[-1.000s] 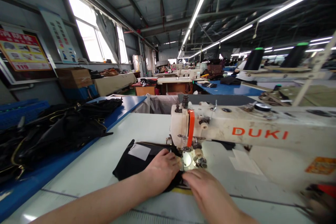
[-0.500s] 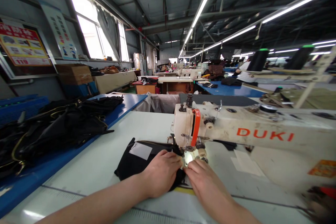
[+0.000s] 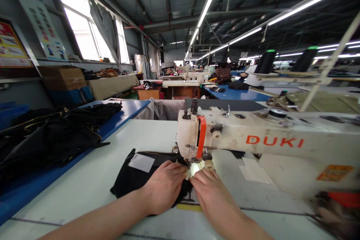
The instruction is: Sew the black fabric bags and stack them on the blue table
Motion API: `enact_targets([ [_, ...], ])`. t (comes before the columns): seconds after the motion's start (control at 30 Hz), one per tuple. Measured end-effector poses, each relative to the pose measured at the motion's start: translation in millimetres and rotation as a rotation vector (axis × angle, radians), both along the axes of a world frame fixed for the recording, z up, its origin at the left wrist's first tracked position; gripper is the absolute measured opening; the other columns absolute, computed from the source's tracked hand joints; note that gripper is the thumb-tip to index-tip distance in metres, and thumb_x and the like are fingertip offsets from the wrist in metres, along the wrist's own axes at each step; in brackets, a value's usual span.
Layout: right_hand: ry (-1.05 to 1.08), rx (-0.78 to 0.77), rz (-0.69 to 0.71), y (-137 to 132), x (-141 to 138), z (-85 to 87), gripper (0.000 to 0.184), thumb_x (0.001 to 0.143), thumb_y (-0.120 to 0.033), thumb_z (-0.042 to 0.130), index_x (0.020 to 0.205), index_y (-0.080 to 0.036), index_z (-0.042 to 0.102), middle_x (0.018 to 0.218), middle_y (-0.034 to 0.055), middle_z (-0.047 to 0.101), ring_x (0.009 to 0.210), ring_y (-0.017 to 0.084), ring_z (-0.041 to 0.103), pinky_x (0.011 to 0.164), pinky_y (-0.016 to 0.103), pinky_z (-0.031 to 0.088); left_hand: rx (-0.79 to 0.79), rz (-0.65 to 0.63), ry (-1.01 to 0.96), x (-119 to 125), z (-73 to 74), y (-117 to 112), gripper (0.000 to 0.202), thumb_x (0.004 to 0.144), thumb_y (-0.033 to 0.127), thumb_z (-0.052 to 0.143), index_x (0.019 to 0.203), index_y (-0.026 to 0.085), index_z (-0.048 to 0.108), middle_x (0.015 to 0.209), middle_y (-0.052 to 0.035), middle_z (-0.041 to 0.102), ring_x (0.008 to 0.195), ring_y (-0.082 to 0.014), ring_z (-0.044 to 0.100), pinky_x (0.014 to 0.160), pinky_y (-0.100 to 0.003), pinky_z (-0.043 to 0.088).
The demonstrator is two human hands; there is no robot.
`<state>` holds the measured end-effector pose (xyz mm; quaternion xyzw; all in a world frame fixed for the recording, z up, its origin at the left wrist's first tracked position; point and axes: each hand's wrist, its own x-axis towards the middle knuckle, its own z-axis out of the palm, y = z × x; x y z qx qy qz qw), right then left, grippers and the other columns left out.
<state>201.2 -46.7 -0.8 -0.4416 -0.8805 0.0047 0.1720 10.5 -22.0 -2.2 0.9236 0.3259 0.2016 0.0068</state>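
A black fabric piece [image 3: 126,179] with a white paper label [image 3: 141,162] lies on the pale sewing table, its right end at the needle area of the sewing machine [image 3: 188,135]. Over its right part rests my left hand [image 3: 165,185], fingers bent and pressed together on the cloth. My right hand [image 3: 210,191] is closed at the fabric's right edge, just in front of the lit needle area; its fingertips pinch close to the left hand's. The presser foot and stitch line are mostly hidden by my fingers.
Black cloth items with gold zips [image 3: 56,135] are heaped on a blue table [image 3: 123,114] at left. White paper strips [image 3: 254,170] lie under the machine arm. Black thread cones [image 3: 266,62] stand behind at right. A person in white [image 3: 251,75] is farther back.
My view has swung slightly right, so the scene sits farther left in the frame. Both hands keep almost the same place at the machine; the fabric shows no clear movement.
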Motion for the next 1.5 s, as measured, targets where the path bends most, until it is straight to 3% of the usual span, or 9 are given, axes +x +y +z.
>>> enact_targets([
  [0.4, 0.032, -0.057, -0.056, 3, -1, -0.2, 0.018, 0.084, -0.005, 0.051, 0.086, -0.019, 0.062, 0.088, 0.003, 0.058, 0.088, 0.02, 0.05, 0.085, 0.034, 0.036, 0.016, 0.039, -0.01, 5, -4.4, 20, 0.024, 0.092, 0.014, 0.041, 0.103, 0.017, 0.061, 0.109, -0.0066, 0.065, 0.105, -0.0233, 0.057, 0.093, -0.04, 0.043],
  [0.63, 0.107, -0.027, -0.054, 1, 2, -4.5, 0.017, 0.084, -0.005, 0.053, 0.081, -0.019, 0.062, 0.084, 0.0025, 0.057, 0.084, 0.019, 0.048, 0.082, 0.032, 0.038, 0.005, 0.066, 0.009, 7, -2.7, 21, 0.021, 0.092, 0.013, 0.04, 0.091, 0.017, 0.06, 0.096, -0.0064, 0.065, 0.095, -0.0224, 0.057, 0.088, -0.038, 0.044],
  [0.97, 0.151, -0.046, -0.022, -2, 7, -8.6, 0.024, 0.084, -0.001, 0.045, 0.085, -0.018, 0.061, 0.085, 0.0044, 0.055, 0.086, 0.022, 0.048, 0.082, 0.039, 0.04, -0.008, 0.112, 0.001, 10, -2.2, 22, 0.019, 0.092, 0.015, 0.042, 0.088, 0.017, 0.06, 0.102, -0.0055, 0.065, 0.1, -0.0217, 0.056, 0.09, -0.038, 0.043],
  [1.07, 0.16, -0.044, -0.004, -2, 9, -10.4, 0.025, 0.084, -0.001, 0.045, 0.086, -0.019, 0.062, 0.085, 0.0047, 0.055, 0.086, 0.023, 0.049, 0.08, 0.039, 0.041, -0.02, 0.102, -0.019, 4, -1.7, 20, 0.022, 0.093, 0.015, 0.041, 0.097, 0.017, 0.062, 0.11, -0.0068, 0.065, 0.108, -0.0224, 0.055, 0.095, -0.039, 0.042],
  [1.17, 0.179, -0.037, 0.037, -2, 11, -10.9, 0.028, 0.084, -0.002, 0.044, 0.093, -0.02, 0.064, 0.086, 0.0047, 0.057, 0.087, 0.023, 0.051, 0.079, 0.039, 0.044, -0.053, 0.07, -0.016, -12, 2.7, 5, 0.028, 0.093, 0.016, 0.04, 0.114, 0.018, 0.059, 0.121, -0.0063, 0.062, 0.118, -0.0227, 0.052, 0.1, -0.04, 0.04],
  [1.27, 0.165, -0.025, 0.103, -2, 10, -8.3, 0.03, 0.085, -0.002, 0.044, 0.099, -0.02, 0.064, 0.087, 0.0052, 0.06, 0.086, 0.022, 0.054, 0.079, 0.039, 0.047, -0.093, 0.008, -0.002, -30, 12.6, -25, 0.031, 0.092, 0.015, 0.042, 0.119, 0.018, 0.057, 0.128, -0.0054, 0.059, 0.122, -0.0219, 0.05, 0.104, -0.039, 0.039],
  [1.4, 0.093, 0.041, 0.256, -9, 3, -3.0, 0.037, 0.086, -0.005, 0.044, 0.117, -0.02, 0.059, 0.118, 0.009, 0.061, 0.108, 0.023, 0.055, 0.094, 0.041, 0.045, -0.066, -0.061, -0.071, -55, 26.4, -73, 0.032, 0.092, 0.013, 0.044, 0.121, 0.016, 0.056, 0.134, -0.0083, 0.054, 0.128, -0.0204, 0.045, 0.107, -0.034, 0.038],
  [1.47, 0.036, 0.058, 0.344, -14, 0, -2.3, 0.041, 0.087, -0.008, 0.047, 0.124, -0.023, 0.056, 0.134, 0.0068, 0.054, 0.12, 0.024, 0.049, 0.101, 0.041, 0.041, -0.004, 0.025, -0.185, -77, 28.6, -88, 0.033, 0.092, 0.012, 0.044, 0.122, 0.019, 0.056, 0.136, -0.008, 0.052, 0.128, -0.0197, 0.044, 0.107, -0.034, 0.038],
  [1.5, 0.015, 0.054, 0.38, -17, -3, -2.5, 0.04, 0.087, -0.011, 0.049, 0.124, -0.024, 0.056, 0.136, 0.0052, 0.053, 0.123, 0.024, 0.048, 0.101, 0.041, 0.041, 0.031, 0.136, -0.257, -92, 27.9, -91, 0.033, 0.093, 0.013, 0.043, 0.122, 0.021, 0.055, 0.136, -0.0078, 0.052, 0.128, -0.0201, 0.044, 0.107, -0.036, 0.038],
])
